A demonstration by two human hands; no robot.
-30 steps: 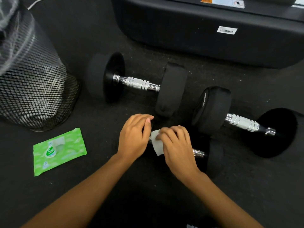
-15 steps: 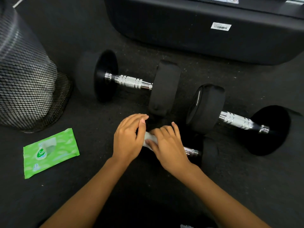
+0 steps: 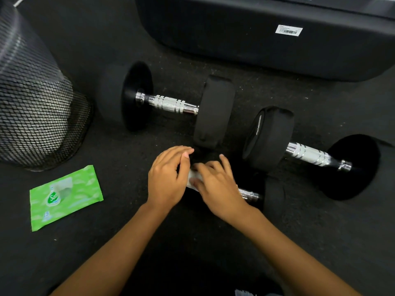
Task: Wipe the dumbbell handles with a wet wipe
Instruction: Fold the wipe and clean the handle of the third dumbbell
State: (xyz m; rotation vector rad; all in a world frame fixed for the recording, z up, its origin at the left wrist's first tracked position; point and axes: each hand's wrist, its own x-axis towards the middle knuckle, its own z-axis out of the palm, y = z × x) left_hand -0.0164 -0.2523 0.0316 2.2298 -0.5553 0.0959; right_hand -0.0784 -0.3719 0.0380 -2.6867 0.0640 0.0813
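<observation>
Three black dumbbells with chrome handles lie on the dark floor. The near small dumbbell (image 3: 274, 195) is mostly under my hands; only the right end of its handle (image 3: 248, 194) shows. My right hand (image 3: 218, 184) wraps a white wet wipe (image 3: 193, 178) round that handle and is motion-blurred. My left hand (image 3: 166, 180) lies over the dumbbell's hidden left end, fingers together and only gently curved. The far left dumbbell's handle (image 3: 171, 103) and the right dumbbell's handle (image 3: 307, 154) are bare and untouched.
A green wet-wipe pack (image 3: 64, 195) lies flat on the floor to the left of my hands. A black mesh bin (image 3: 36, 116) stands at the far left. A large black machine base (image 3: 267, 50) runs along the back.
My right hand has slid left along the near handle towards my left hand, covering more of the wipe and baring more chrome on the right. My left hand has stayed put.
</observation>
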